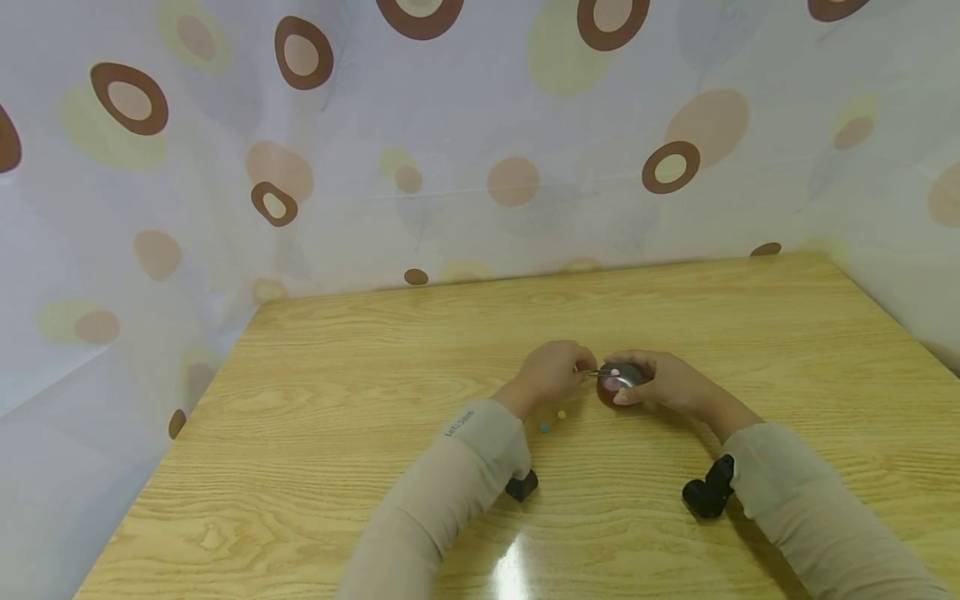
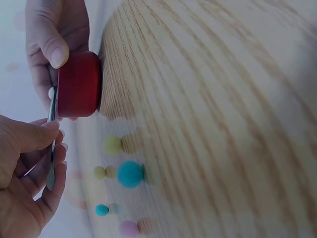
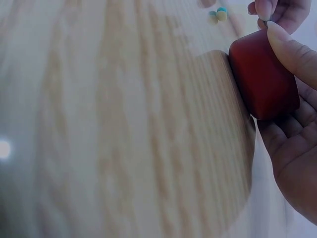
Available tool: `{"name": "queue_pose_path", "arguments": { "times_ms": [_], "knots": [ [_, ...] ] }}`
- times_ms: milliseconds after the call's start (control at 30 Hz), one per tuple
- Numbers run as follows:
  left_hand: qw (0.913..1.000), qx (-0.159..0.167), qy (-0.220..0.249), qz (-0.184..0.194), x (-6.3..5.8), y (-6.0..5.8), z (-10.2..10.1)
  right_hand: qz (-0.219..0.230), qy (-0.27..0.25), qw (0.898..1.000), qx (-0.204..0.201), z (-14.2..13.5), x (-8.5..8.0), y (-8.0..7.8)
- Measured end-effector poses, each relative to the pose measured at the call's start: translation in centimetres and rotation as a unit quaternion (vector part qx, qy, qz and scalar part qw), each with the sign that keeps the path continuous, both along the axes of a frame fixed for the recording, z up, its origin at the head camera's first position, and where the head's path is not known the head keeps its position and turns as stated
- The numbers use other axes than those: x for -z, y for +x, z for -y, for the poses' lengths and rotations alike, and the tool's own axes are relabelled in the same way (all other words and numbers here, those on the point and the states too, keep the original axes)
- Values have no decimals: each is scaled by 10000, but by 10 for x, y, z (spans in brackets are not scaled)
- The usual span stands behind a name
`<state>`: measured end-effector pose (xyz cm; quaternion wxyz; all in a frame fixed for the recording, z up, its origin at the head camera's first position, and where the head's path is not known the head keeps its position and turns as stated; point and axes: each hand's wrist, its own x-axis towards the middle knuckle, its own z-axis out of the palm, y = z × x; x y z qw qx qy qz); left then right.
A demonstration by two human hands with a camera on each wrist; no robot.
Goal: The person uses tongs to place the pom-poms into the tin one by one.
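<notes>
My left hand (image 1: 551, 371) pinches a pair of metal tweezers (image 2: 50, 176) between thumb and fingers. At their tip is a small white ball (image 1: 615, 372), at the mouth of a small red bowl (image 2: 79, 84) with a shiny inside. Round the side of that bowl curl the thumb and fingers of my right hand (image 1: 675, 385), steadying it on the table. A pinkish patch shows inside the bowl; whether it is a ball or a reflection I cannot tell. Near my left hand lie a yellow ball (image 2: 114, 144), a blue ball (image 2: 130, 174) and a pink ball (image 2: 129, 228).
A smaller yellow ball (image 2: 99, 172) and a smaller blue ball (image 2: 101, 210) lie among the others on the wooden table (image 1: 337, 400). Black devices (image 1: 708, 493) sit at both wrists. A patterned curtain (image 1: 465, 125) hangs behind the table and along its sides.
</notes>
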<state>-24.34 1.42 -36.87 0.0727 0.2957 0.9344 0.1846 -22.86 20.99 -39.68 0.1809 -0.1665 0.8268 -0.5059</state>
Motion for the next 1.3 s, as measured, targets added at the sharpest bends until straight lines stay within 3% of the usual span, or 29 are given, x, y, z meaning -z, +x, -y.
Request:
{"name": "queue_pose_path", "arguments": {
  "times_ms": [300,533,900,1300],
  "knots": [
    [10000,1,-73,-39,-2,2,-1,76,-103,9999,-3,0,1,0],
    [9998,-63,100,162,-3,4,4,47,-144,9999,-10,-1,2,0],
    [9995,-77,301,39,-2,6,23,171,-106,9998,80,0,5,0],
    [9986,-376,339,157,-4,2,42,69,83,9999,67,0,3,-5]
  ]
}}
